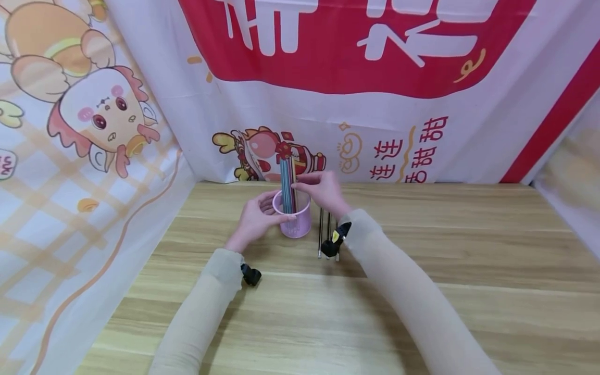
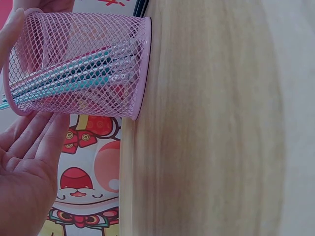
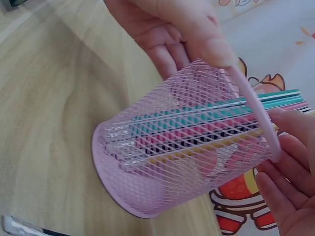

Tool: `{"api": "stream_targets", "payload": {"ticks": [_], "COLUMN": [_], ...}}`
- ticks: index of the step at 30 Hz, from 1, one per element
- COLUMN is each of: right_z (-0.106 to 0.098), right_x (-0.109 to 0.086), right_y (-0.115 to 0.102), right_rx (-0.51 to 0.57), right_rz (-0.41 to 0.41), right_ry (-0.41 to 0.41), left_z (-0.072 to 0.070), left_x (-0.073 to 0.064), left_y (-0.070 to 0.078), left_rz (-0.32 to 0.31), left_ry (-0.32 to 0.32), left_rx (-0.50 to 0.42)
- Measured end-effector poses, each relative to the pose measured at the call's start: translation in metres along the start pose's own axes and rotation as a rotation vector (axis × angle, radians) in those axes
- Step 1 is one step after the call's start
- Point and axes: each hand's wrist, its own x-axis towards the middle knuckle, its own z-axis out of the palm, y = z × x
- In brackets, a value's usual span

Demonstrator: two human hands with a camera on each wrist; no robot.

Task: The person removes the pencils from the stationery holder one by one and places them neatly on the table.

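Observation:
A pink mesh pencil cup (image 1: 296, 227) stands near the back of the table, with a bundle of slim pencils (image 1: 287, 182) leaning in it. Teal, pink, black and yellow pencils (image 3: 197, 125) show through the mesh in the right wrist view. My left hand (image 1: 258, 216) grips the cup from the left, thumb at the rim and fingers behind it. From the right, my right hand (image 1: 323, 190) pinches the pencils just above the rim, between thumb and fingers. In the right wrist view the right hand's fingers (image 3: 283, 182) lie beside the rim.
Several dark pencils (image 1: 321, 234) lie on the wooden table (image 1: 281, 323) right of the cup, partly under my right wrist. Behind the table hangs a printed cloth (image 1: 328, 104), and another cloth (image 1: 94, 208) covers the left side. Each wrist carries a small black camera (image 1: 251, 275).

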Motion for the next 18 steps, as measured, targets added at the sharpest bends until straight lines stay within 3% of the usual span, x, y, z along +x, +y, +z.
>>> {"api": "stream_targets", "payload": {"ticks": [12,18], "right_z": [0.0058,0.0081], "right_x": [0.0009,0.0006], "right_y": [0.0062,0.0094], "right_rx": [-0.017,-0.020], "right_rz": [-0.027,-0.035], "right_ry": [0.011,0.002], "left_z": [-0.0014,-0.0014], "left_x": [0.0013,-0.0002], "left_y": [0.0025,0.0028], "left_rz": [-0.028,-0.007], "left_ry": [-0.014,-0.004], "left_rx": [-0.006,0.008]}}
